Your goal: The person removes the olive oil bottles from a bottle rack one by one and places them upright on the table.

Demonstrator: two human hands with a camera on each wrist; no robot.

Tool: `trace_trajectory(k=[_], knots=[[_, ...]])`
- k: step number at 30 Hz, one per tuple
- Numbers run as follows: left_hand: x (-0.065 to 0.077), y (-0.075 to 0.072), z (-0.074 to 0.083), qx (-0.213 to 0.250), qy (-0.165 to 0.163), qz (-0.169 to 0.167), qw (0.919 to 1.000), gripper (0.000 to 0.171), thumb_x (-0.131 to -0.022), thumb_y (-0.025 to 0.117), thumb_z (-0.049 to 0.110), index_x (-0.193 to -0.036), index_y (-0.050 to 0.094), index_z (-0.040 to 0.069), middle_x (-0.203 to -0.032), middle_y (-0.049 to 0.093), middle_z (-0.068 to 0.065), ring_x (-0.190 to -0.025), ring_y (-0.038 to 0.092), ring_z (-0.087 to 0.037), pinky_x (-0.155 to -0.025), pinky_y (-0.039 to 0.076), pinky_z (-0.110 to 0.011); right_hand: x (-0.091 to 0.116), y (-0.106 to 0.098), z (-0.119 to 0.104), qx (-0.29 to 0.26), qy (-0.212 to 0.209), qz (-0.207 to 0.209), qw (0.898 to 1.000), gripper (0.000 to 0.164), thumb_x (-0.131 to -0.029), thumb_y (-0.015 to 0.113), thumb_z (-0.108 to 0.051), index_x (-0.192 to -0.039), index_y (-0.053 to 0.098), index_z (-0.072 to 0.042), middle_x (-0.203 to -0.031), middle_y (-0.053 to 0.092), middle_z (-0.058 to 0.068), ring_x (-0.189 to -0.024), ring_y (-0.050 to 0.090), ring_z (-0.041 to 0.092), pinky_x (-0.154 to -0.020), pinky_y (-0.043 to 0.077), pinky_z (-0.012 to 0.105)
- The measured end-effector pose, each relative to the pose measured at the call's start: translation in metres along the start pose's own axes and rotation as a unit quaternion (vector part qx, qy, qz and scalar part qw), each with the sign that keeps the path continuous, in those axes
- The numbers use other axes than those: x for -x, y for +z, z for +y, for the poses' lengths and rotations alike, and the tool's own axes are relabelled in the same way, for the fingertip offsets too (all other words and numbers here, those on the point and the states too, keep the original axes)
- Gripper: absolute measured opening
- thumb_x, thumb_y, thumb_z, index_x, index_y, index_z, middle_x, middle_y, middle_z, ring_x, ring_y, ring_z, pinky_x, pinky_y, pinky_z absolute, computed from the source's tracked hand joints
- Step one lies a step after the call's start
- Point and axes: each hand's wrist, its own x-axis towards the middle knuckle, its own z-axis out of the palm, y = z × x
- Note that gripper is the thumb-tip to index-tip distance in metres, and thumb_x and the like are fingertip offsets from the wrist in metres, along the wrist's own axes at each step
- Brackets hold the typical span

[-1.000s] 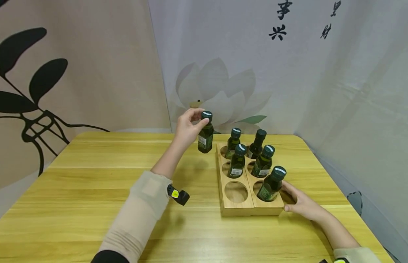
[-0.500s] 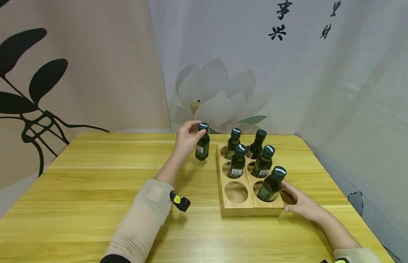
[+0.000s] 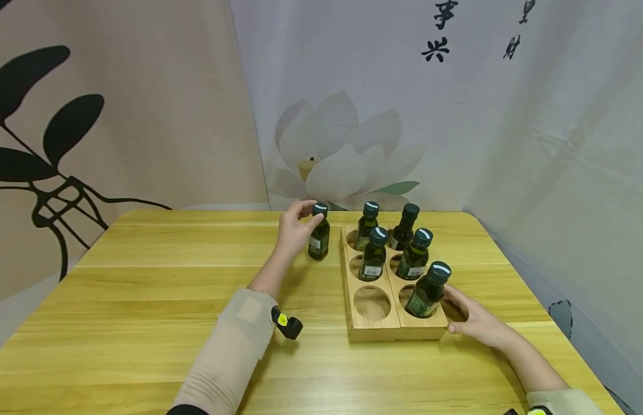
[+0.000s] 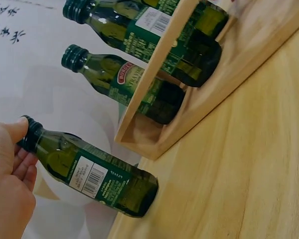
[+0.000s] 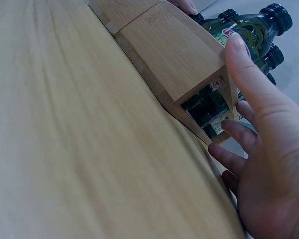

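My left hand [image 3: 294, 230] pinches a small green glass olive oil bottle [image 3: 318, 241] by its dark cap, between thumb and fingers. In the left wrist view the bottle [image 4: 97, 177] shows a barcode label, its base at or just above the tabletop; I cannot tell whether it touches. To its right is a wooden bottle rack [image 3: 372, 334] with round holes, where several similar bottles [image 3: 373, 259] stand, some leaning. My right hand [image 3: 477, 323] lies against the rack's front right corner. In the right wrist view its thumb is at the rack's upper edge, the other fingers loosely bent beside it.
The rack stands on a yellow wooden table [image 3: 161, 305]. Its front left hole [image 3: 372, 304] shows bare wood. One bottle [image 3: 406, 226] at the back right has a taller, slimmer neck. A printed cloth [image 3: 352, 75] hangs behind the table.
My left hand has lowered the bottle from above the table's far side toward the tabletop left of the rack, bringing it slightly nearer. My right hand and the rack have stayed put.
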Motion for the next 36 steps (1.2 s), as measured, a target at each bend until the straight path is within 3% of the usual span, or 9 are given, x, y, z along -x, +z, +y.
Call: trace_trajectory(k=[4,11,17,24,31,36], knots=[[0.001,0.001,-0.002,-0.001,0.007,0.003,1.0,0.028,-0.087,0.071,0.006,-0.112,0.064,-0.004,-0.105,0.06,-0.015,-0.099,0.057,-0.028,-0.094,0.043,-0.047,0.001,0.0,-0.001,0.001,-0.001,0.001,1.0,0.095,-0.089,0.065,-0.045,-0.147,0.016,0.012,-0.141,0.03,0.038,-0.126,0.029,-0.003,-0.098,0.024,0.01],[0.001,0.0,0.0,-0.007,-0.004,-0.005,1.0,0.029,-0.087,0.071,0.008,-0.113,0.064,-0.002,-0.105,0.061,-0.013,-0.1,0.057,-0.026,-0.095,0.043,-0.043,0.002,0.0,-0.004,0.003,0.008,-0.001,1.0,0.094,-0.091,0.064,-0.044,-0.147,0.014,0.013,-0.142,0.028,0.04,-0.13,0.028,0.039,-0.097,0.025,0.01],[0.0,-0.004,0.006,-0.006,-0.01,-0.019,0.9997,0.037,-0.088,0.072,0.014,-0.121,0.062,0.002,-0.11,0.06,-0.01,-0.104,0.054,-0.023,-0.096,0.041,-0.04,0.002,0.0,-0.002,-0.001,0.004,-0.002,1.0,0.094,-0.091,0.064,-0.044,-0.147,0.014,0.013,-0.142,0.027,0.04,-0.132,0.03,0.017,-0.098,0.025,0.01],[-0.001,-0.007,0.026,0.024,0.038,-0.009,0.9989,0.041,-0.087,0.073,0.021,-0.123,0.062,0.005,-0.114,0.06,-0.007,-0.106,0.054,-0.023,-0.094,0.042,-0.044,0.002,0.0,-0.002,0.01,0.005,-0.004,1.0,0.097,-0.09,0.062,-0.047,-0.145,0.012,0.016,-0.141,0.025,0.042,-0.127,0.024,0.055,-0.097,0.024,0.009],[0.009,0.002,0.057,0.055,0.077,-0.026,0.9952,0.041,-0.087,0.073,0.019,-0.123,0.062,0.004,-0.114,0.06,-0.012,-0.108,0.056,-0.03,-0.095,0.042,-0.045,0.0,-0.001,-0.002,0.006,0.011,-0.007,1.0,0.095,-0.091,0.064,-0.044,-0.147,0.012,0.013,-0.143,0.025,0.04,-0.129,0.025,0.048,-0.097,0.025,0.01],[0.019,0.014,0.076,0.064,0.117,-0.038,0.9904,0.037,-0.086,0.074,0.013,-0.12,0.064,0.002,-0.11,0.063,-0.011,-0.103,0.057,-0.021,-0.094,0.043,-0.039,0.0,-0.001,-0.001,0.004,0.01,-0.008,1.0,0.095,-0.091,0.065,-0.042,-0.147,0.012,0.013,-0.142,0.026,0.04,-0.129,0.026,0.045,-0.097,0.025,0.01]])
